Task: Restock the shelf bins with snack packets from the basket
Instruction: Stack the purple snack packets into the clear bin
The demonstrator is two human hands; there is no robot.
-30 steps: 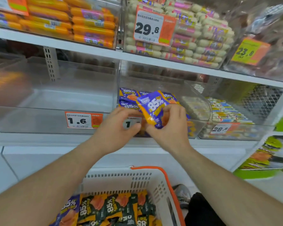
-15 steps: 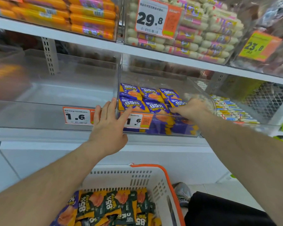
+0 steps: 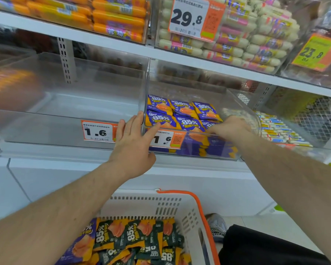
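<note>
Clear plastic bin (image 3: 243,113): our left hand (image 3: 131,148) braces its front edge, fingers flat, while our right hand (image 3: 230,128) settles purple packets (image 3: 189,122); that grip we cannot tell.

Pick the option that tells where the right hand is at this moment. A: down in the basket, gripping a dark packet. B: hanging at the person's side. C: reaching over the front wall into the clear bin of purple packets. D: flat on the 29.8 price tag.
C: the right hand reaches over the front wall of the clear bin, among the purple packets, far above the basket.
</note>
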